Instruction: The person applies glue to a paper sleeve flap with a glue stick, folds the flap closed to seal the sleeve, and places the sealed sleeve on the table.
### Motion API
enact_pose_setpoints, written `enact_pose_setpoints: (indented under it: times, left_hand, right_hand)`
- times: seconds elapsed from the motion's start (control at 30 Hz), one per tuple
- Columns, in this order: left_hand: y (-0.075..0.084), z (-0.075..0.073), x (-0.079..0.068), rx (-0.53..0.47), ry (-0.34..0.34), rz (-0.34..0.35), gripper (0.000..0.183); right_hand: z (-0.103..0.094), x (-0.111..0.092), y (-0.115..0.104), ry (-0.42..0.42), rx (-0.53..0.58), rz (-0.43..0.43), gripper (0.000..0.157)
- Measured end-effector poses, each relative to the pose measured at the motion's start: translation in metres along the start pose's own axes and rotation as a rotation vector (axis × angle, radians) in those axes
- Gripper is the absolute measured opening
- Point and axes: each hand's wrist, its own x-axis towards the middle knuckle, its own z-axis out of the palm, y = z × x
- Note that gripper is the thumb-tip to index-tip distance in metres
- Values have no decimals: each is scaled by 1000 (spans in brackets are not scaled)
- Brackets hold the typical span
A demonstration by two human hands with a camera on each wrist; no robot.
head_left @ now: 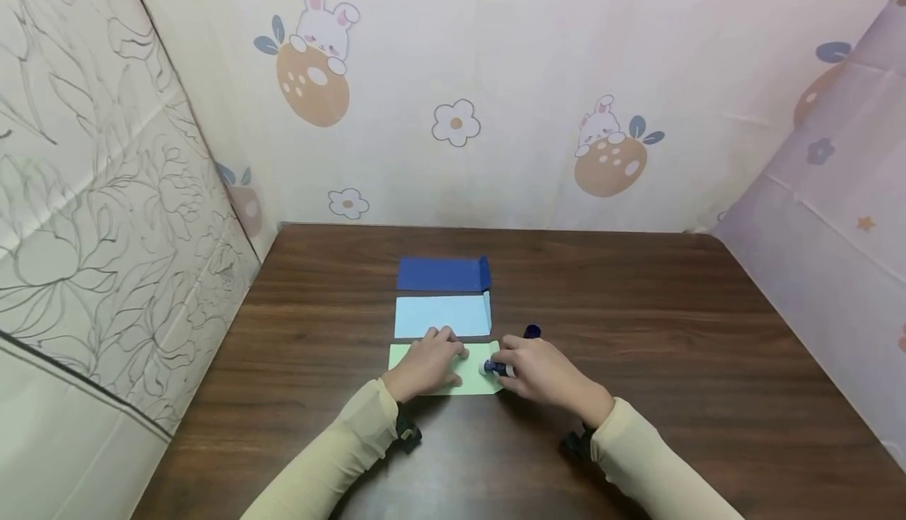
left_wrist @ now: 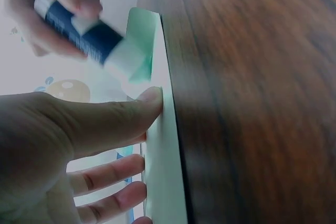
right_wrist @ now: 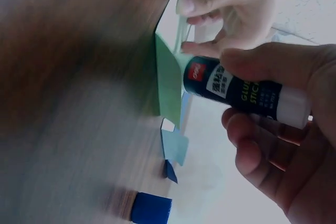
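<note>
Left hand [head_left: 427, 364], fingers spread, presses a green envelope [head_left: 470, 380] lying lengthwise left-to-right on a table [head_left: 679, 331] as the right hand [head_left: 543, 370], nearer its right-end flap [left_wrist: 140, 38], grips a glue stick [right_wrist: 227, 86]

Across the lower middle of the head view spreads a brown wood-grain counter [head_left: 637, 292], bearing a dark blue paper [head_left: 437, 274], a light blue paper [head_left: 439, 317] and a pale green paper [head_left: 477, 382] stacked downward near the centre, with a blue cap [head_left: 532, 332] to their right.
</note>
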Motion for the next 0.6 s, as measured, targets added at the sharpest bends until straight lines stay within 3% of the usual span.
enact_pose_setpoints:
  times: [0.17,0.4,0.6]
  left_hand:
    - [1,-2,-1,0,-1,6,37]
    - [3,-4,-3,-3,-1,17,36]
    - [0,-1,-1,7,-9,11,37]
  right_hand:
    - [-5,-11,-7,-60,45,-10,21]
    - [-13,-16,-10,-75,76,-50,21]
    - [-16,-15,-4,-55,174,28,20]
